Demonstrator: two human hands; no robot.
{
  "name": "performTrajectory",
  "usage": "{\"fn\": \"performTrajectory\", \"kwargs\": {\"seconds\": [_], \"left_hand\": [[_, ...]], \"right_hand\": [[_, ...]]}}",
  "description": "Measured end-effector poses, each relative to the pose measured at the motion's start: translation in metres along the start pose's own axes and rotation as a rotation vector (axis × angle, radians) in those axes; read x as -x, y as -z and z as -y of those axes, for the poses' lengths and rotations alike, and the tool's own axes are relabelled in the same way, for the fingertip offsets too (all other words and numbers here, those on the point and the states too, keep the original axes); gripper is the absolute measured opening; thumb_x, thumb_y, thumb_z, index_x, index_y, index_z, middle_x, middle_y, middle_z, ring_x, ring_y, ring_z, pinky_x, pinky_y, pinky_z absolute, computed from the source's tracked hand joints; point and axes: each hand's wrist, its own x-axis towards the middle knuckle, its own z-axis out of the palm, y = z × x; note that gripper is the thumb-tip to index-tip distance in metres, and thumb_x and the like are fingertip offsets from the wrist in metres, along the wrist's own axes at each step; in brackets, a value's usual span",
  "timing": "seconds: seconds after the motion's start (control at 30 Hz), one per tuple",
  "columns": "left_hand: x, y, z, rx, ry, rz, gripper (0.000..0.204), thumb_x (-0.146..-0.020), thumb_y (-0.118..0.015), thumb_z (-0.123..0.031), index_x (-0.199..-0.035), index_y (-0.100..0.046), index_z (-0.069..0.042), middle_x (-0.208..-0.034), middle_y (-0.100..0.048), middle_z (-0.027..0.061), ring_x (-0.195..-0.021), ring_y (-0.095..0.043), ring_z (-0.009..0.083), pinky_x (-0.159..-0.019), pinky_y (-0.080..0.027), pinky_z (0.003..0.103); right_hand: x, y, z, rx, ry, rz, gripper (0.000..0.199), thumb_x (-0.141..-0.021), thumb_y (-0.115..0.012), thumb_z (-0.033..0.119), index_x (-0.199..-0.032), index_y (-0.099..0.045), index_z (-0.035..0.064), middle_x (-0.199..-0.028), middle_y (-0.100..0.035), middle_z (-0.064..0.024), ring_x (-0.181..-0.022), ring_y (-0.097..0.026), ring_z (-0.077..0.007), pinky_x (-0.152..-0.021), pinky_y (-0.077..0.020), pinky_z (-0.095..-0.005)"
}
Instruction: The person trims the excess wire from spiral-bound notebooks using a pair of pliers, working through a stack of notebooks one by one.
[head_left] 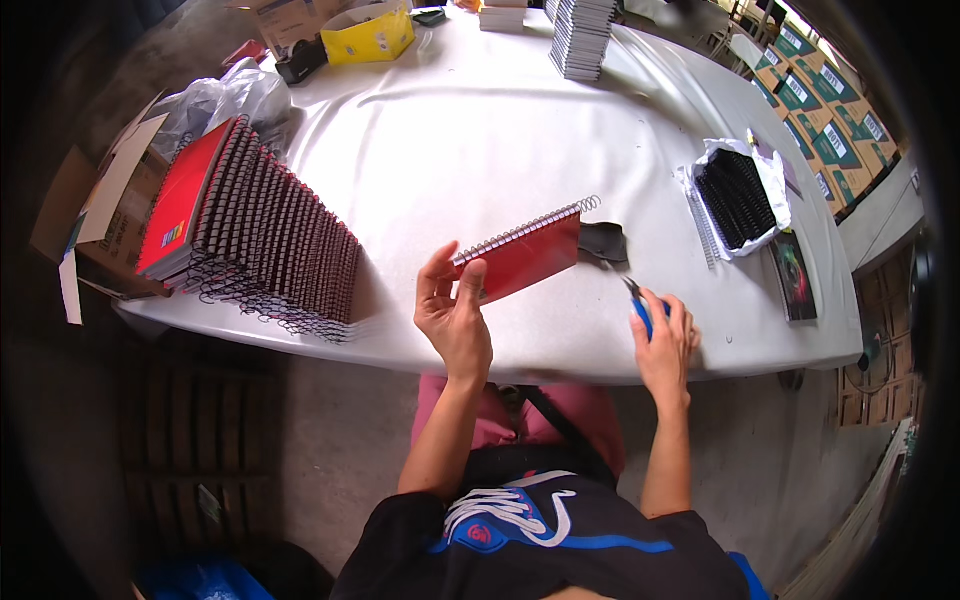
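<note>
Red notebook (535,262) is above the white tabletop (420,140), its left end gripped by the left hand (457,325); the right hand (664,348) holds blue-handled pliers (642,312). The notebook seems light, fairly stiff; better to take the cover, sparing the wire coil (590,204).

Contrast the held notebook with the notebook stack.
The held notebook is single; the notebook stack, many. The left hand grips the held notebook; the notebook stack rests on the table. The held notebook's coil looks paler than the notebook stack's. Both show red covers and spiral binding.
</note>
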Motion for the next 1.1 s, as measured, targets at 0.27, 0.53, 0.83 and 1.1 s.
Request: {"fn": "performTrajectory", "kwargs": {"seconds": [0.27,0.53,0.83,1.1], "left_hand": [[0.009,0.001,-0.029,0.345,0.218,0.123,0.019,-0.092,-0.055,-0.016,-0.104,-0.055,-0.002,-0.091,-0.059,0.0041,-0.082,-0.056,0.0074,-0.071,-0.047,0.023],[0.0,0.04,-0.157,0.29,-0.699,0.227,0.042,-0.093,-0.045,-0.047,-0.106,-0.049,-0.007,-0.11,-0.056,0.014,-0.103,-0.053,0.0251,-0.085,-0.042,0.039],[-0.023,0.043,-0.222,0.488,-1.317,0.766,0.049,-0.098,-0.022,-0.045,-0.112,-0.061,-0.017,-0.105,-0.059,0.0157,-0.104,-0.049,0.0296,-0.092,-0.038,0.038],[-0.015,0.058,-0.234,0.522,-1.136,0.641,0.046,-0.098,-0.026,-0.043,-0.105,-0.063,-0.016,-0.103,-0.058,0.0161,-0.1,-0.051,0.0293,-0.087,-0.039,0.037]], "right_hand": [[-0.018,-0.01,0.055,-1.017,0.331,-0.004,0.055,-0.088,-0.06,0.024,-0.133,-0.039,0.0007,-0.131,-0.043,-0.016,-0.124,-0.04,-0.0251,-0.102,-0.032,-0.0353],[-0.078,0.042,0.153,-1.878,0.4,0.134,0.044,-0.093,-0.049,0.016,-0.135,-0.036,0.0066,-0.121,-0.054,-0.0131,-0.102,-0.059,-0.0194,-0.09,-0.0505,-0.0324],[-0.153,0.118,0.325,-1.203,1.084,0.155,0.029,-0.094,-0.046,0.007,-0.122,-0.048,0.0039,-0.114,-0.056,-0.0095,-0.108,-0.054,-0.017,-0.091,-0.0441,-0.0298],[-0.093,0.116,0.446,-0.492,1.485,0.28,0.053,-0.074,-0.053,0.003,-0.126,-0.048,0.011,-0.06,-0.045,0.0008,-0.059,-0.044,-0.0101,-0.07,-0.0413,-0.0272]]}}
